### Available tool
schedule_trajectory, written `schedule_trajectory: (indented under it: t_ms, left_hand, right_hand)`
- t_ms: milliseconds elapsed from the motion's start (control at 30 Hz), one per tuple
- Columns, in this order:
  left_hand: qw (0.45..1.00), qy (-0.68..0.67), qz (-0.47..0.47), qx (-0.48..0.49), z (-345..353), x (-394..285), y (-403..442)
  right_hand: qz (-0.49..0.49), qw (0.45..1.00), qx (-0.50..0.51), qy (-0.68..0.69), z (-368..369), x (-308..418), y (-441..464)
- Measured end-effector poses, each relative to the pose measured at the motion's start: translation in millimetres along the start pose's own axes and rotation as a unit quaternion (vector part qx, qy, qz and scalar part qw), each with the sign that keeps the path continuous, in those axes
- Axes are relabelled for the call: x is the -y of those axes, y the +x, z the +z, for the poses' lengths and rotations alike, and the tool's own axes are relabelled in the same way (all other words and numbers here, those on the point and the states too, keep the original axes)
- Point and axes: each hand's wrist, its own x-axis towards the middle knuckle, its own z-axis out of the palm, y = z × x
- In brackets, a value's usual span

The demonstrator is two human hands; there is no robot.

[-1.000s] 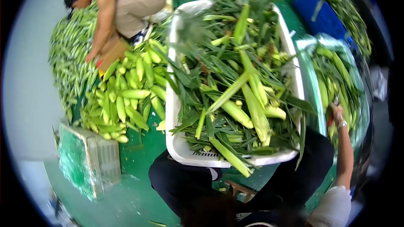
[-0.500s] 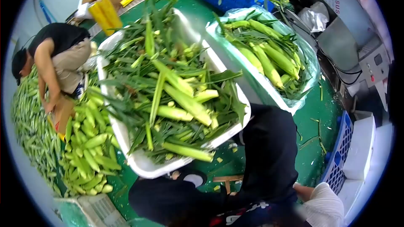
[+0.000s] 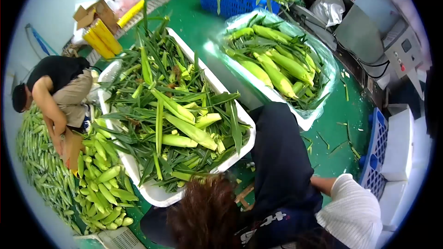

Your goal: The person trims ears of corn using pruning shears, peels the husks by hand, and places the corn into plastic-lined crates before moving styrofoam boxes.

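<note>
Neither of my hands shows. At the lower right a white ribbed sleeve point(image 3: 353, 210) and a bit of bare forearm point(image 3: 323, 185) are visible; the hand is hidden beyond my dark trouser leg point(image 3: 281, 157). Before my legs stands a white basket point(image 3: 243, 150) heaped with green husks, leaves and some corn ears point(image 3: 190, 130). To its right, a plastic-lined white crate point(image 3: 302, 121) holds several large green ears point(image 3: 290, 64). Brown hair point(image 3: 205, 212) covers part of the lower middle.
A crouching person point(image 3: 55, 80) works at the left, beside piled corn point(image 3: 108, 184) and smaller green pods point(image 3: 41, 166). A blue basket point(image 3: 235, 2) stands at the back. On the right are a control box point(image 3: 406, 55), white foam boxes point(image 3: 398, 147) and a blue crate point(image 3: 374, 157).
The view has swung right, so baskets and the crouching person sit further left. The forearm and hand seen earlier in the lined crate have drawn back to the lower right.
</note>
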Motion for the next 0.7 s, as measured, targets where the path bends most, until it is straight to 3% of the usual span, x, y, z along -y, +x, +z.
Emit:
schedule_trajectory:
  t_ms: [167,233,267,333,367,433,467,500,533,567,600,633,700]
  left_hand:
    - [0.999,-0.013,-0.045,-0.022,-19,55,-51]
    - [0.996,-0.017,-0.076,-0.035,-31,86,-75]
    - [0.994,-0.019,-0.094,-0.044,-39,102,-84]
    - [0.990,-0.026,-0.117,-0.073,-65,129,-97]
    - [0.990,-0.025,-0.093,-0.103,-87,140,-89]
    - [0.983,-0.047,-0.004,-0.178,-137,139,-55]
    - [0.969,-0.091,0.055,-0.221,-167,113,-29]
    - [0.962,-0.181,0.059,-0.193,-188,49,-24]
    - [0.913,-0.276,0.049,-0.297,-184,-13,-24]
    - [0.894,-0.318,0.079,-0.307,-184,-54,-22]
    - [0.898,-0.326,0.088,-0.281,-183,-88,-24]
    - [0.910,-0.313,0.119,-0.243,-175,-108,-21]
    - [0.934,-0.277,0.148,-0.168,-154,-153,-27]
  right_hand:
    - [0.029,0.999,0.044,-0.011,-66,-50,-57]
    - [-0.021,0.985,-0.072,0.158,-142,-37,-112]
    - [-0.147,0.939,-0.263,0.163,-137,-55,-74]
    - [-0.242,0.882,-0.354,0.197,-206,-12,-58]
    - [-0.241,0.853,-0.376,0.270,-240,19,-56]
    - [-0.239,0.847,-0.413,0.235,-290,69,-5]
    - [-0.208,0.844,-0.425,0.255,-305,96,26]
    - [-0.192,0.878,-0.378,0.220,-314,114,67]
    - [-0.175,0.909,-0.331,0.184,-321,125,102]
    - [-0.159,0.948,-0.189,0.201,-324,131,116]
    - [-0.174,0.905,-0.296,0.250,-305,135,140]
    - [-0.132,0.897,-0.346,0.240,-305,144,131]
    - [-0.151,0.883,-0.333,0.293,-313,141,113]
